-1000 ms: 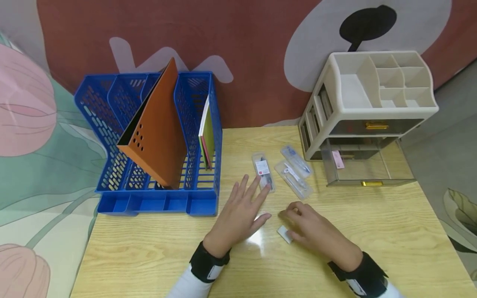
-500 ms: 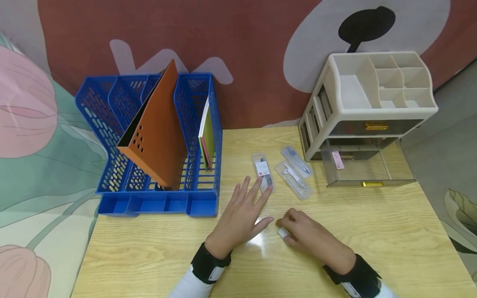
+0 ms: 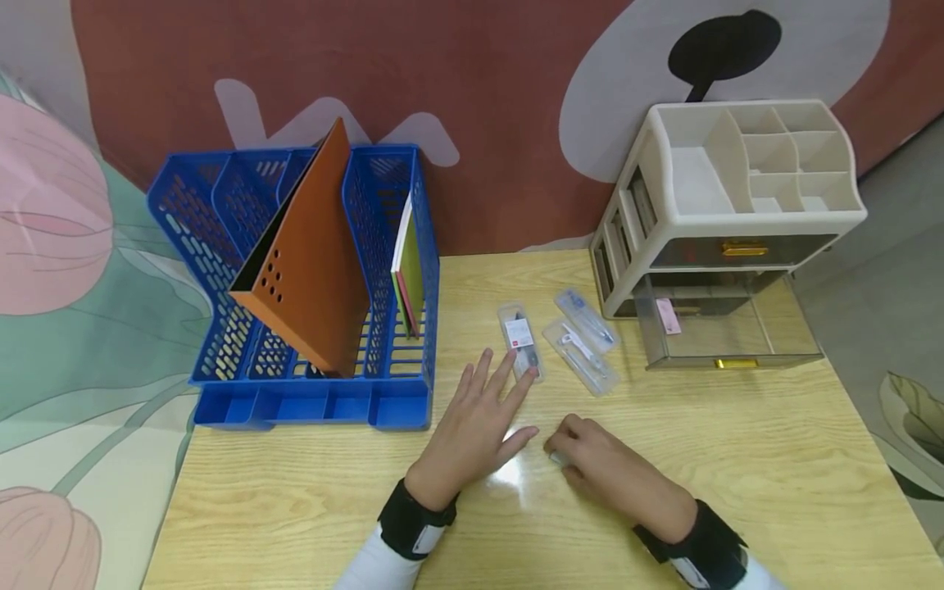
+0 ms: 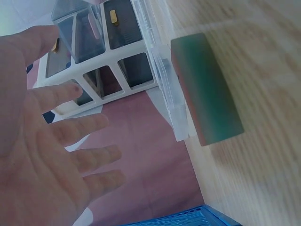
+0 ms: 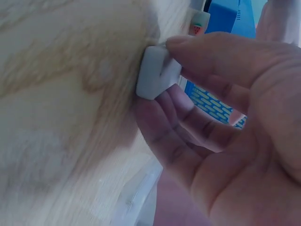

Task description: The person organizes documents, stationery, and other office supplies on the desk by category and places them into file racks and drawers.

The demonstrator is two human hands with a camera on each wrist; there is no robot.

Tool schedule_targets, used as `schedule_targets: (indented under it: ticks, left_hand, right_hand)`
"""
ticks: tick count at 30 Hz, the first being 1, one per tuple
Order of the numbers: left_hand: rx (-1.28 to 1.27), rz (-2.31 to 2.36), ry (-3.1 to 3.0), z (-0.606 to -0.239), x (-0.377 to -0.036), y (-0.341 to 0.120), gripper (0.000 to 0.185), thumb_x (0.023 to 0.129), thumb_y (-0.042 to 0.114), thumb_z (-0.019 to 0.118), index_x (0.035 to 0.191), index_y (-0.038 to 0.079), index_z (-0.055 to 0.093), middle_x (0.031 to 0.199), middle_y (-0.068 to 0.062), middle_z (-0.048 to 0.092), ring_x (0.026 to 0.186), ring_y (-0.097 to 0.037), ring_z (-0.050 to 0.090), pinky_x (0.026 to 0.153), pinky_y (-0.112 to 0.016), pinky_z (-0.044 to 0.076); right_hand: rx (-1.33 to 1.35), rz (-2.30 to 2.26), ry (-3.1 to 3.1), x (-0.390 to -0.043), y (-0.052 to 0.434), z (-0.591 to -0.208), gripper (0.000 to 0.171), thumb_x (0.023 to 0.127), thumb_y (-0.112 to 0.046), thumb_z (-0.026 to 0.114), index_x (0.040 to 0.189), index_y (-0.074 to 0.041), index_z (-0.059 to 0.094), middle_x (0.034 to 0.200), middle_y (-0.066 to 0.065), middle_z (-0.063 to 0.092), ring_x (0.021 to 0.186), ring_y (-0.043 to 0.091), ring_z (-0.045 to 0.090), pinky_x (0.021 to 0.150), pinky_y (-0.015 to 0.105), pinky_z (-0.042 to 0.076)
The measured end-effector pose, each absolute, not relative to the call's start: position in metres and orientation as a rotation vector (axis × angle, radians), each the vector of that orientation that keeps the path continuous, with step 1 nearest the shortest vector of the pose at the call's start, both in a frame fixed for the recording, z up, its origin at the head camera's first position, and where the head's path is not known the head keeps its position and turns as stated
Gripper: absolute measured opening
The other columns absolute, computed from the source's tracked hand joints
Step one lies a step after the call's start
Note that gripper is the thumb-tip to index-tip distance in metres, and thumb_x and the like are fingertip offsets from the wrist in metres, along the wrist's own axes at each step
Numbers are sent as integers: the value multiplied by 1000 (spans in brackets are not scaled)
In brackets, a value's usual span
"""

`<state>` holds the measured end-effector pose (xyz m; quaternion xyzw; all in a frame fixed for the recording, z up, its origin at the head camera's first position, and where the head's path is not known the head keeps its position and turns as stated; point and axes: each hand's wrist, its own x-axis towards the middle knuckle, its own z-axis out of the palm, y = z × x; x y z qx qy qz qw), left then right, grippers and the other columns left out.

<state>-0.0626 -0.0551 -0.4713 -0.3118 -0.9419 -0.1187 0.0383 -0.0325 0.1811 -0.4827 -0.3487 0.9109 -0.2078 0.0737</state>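
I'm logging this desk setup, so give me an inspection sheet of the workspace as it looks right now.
Surface: wooden table, glossy.
Job's things: small white eraser pinched by right hand.
Clutter: three clear packets beside the left hand's fingertips.
Hands: left hand flat on the table, fingers spread.
Cables: nothing seen.
Surroundings: blue file rack holding an orange folder; beige drawer organiser, one clear drawer pulled out; patterned backdrop.
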Motion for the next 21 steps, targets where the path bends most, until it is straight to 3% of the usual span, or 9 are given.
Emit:
schedule_targets:
  ticks: [12, 21]
  left_hand:
    - [-986, -348, -2890, -476, -62, -52, 70, 102, 56, 55, 160, 20, 40, 165, -18, 37, 152, -46, 32, 121, -60, 33]
    - [-951, -376, -2936, -476, -64, -56, 71, 102, 57, 55, 161, 21, 38, 167, -17, 35, 153, -46, 30, 122, -61, 31]
  right_hand:
    - [-1030, -698, 2888, -34, 192, -463, 36, 75, 5, 83, 105, -10, 75, 100, 2, 65, 85, 13, 63, 72, 30, 59]
    - [-869, -731, 3045, -38, 213, -429, 42, 71, 3, 90, 108, -8, 73, 104, 8, 65, 85, 18, 67, 65, 30, 60]
